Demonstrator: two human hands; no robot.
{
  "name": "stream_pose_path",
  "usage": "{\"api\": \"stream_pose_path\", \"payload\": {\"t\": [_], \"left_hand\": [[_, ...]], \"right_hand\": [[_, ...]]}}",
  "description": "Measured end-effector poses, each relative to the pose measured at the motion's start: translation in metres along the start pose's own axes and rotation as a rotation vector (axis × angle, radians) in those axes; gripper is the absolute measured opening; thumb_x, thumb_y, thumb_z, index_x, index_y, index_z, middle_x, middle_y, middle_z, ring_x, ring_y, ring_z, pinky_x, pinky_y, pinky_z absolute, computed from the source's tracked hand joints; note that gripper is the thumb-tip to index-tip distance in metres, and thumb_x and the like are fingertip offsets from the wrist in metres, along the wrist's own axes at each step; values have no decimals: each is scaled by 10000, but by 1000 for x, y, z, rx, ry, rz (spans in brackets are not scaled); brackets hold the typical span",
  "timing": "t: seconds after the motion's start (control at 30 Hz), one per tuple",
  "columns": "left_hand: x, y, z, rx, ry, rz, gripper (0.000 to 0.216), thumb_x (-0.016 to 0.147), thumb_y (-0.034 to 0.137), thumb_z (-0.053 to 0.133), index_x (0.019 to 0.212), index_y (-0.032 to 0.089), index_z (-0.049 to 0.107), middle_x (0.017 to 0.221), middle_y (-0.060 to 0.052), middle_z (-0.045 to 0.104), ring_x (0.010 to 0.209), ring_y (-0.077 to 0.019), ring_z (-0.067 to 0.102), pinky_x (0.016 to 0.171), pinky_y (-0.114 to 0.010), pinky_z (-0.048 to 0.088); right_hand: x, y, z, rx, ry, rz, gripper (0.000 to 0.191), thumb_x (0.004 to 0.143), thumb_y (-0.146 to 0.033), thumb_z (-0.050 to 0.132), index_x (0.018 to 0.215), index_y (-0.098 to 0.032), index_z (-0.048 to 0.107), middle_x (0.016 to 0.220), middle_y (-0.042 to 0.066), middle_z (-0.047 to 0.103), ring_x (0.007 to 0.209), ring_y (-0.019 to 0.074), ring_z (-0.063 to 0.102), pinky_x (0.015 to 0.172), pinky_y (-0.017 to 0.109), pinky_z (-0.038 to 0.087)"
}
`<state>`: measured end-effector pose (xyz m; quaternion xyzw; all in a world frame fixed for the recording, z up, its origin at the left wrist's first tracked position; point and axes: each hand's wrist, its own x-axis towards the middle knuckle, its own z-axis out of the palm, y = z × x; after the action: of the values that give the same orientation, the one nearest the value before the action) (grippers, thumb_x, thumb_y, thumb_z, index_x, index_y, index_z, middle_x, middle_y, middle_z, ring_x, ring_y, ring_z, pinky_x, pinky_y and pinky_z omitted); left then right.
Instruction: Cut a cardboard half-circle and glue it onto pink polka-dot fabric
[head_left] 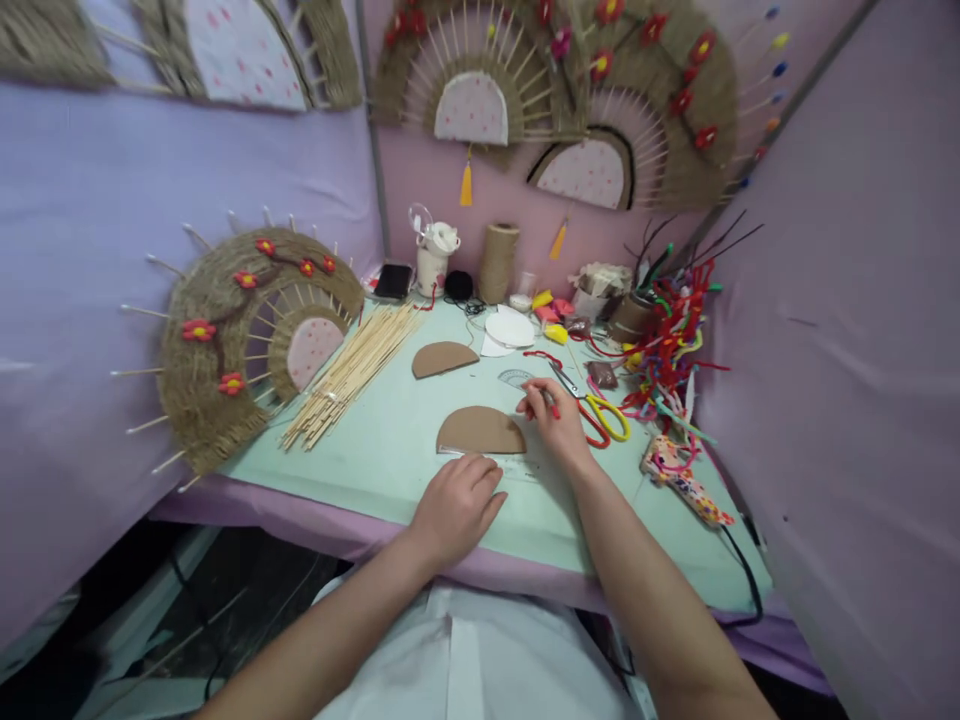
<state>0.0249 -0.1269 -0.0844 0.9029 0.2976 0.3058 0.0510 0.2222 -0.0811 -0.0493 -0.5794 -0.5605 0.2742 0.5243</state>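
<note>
Card (pixel 480 428): brown half-disc, centre of the frame, flat on the surface (pixel 390 440).
Left hand (pixel 459 505): grip loose, fingers resting by a clear ruler (pixel 525 468) at the card's straight edge.
Right hand (pixel 553 415): grip narrow, apparently around a red pen (pixel 556 411), right of the card.
Ruler work: seems to be measuring or marking; next move calls for a steady ruler.
Protractor (pixel 515 378): figures too small to read; no brand legible.
</note>
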Motion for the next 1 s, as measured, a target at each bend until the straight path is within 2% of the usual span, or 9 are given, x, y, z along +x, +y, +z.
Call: {"api": "stream_pose_path", "payload": {"t": [0.17,0.27,0.33,0.5,0.63,0.83,0.9,1.0], "left_hand": [[-1,-2,-5,-54,193,-73,225,918,178,493,1085,186,643,1072,-99,682,1046,-211,612,904,-400,514],[0,-4,-9,-138,303,-179,197,911,173,493,1037,198,641,1057,-88,675,1037,-208,609,927,-412,502],[1,-5,-12,-206,379,-264,177,911,183,488,1008,201,635,1049,-85,665,1035,-210,606,924,-412,500],[4,-12,-15,-361,501,-484,163,905,212,491,967,198,642,1038,-72,653,1034,-200,606,932,-386,493],[4,-16,-12,-418,540,-552,168,895,222,488,952,193,643,1025,-69,654,1026,-196,615,931,-372,497],[6,-23,-15,-441,494,-557,183,882,217,491,998,195,631,1075,-78,640,1063,-201,601,923,-369,498],[15,-34,-23,-454,374,-566,240,853,218,528,1080,198,604,1140,-87,625,1079,-206,592,902,-363,506],[35,-59,-35,-436,95,-582,405,811,232,579,1213,190,543,1215,-99,609,1093,-215,586,914,-376,494]], "right_hand": [[-46,0,-19,-284,-130,-34,162,862,-376,576,868,-217,544,836,28,673,736,180,609,713,318,464],[-74,7,-26,-331,-198,-53,191,802,-300,665,895,-237,511,1109,63,679,984,233,623,855,385,458],[-85,10,-27,-330,-222,-73,205,792,-255,675,860,-243,483,1202,71,652,1092,253,591,921,421,435],[-90,12,-24,-305,-245,-109,109,872,-205,564,839,-247,469,1092,77,664,1036,237,611,881,411,459],[-90,16,-25,-323,-227,-131,98,874,-228,572,868,-248,476,1087,75,669,998,242,609,855,411,467],[-90,19,-27,-334,-230,-109,124,853,-240,599,871,-247,476,1004,63,645,911,230,581,824,392,460],[-89,20,-28,-336,-242,-90,139,837,-231,612,889,-248,484,987,54,627,909,226,569,823,383,455],[-88,20,-31,-313,-275,-59,176,814,-226,625,920,-249,487,985,46,607,933,226,559,833,378,451]]}}
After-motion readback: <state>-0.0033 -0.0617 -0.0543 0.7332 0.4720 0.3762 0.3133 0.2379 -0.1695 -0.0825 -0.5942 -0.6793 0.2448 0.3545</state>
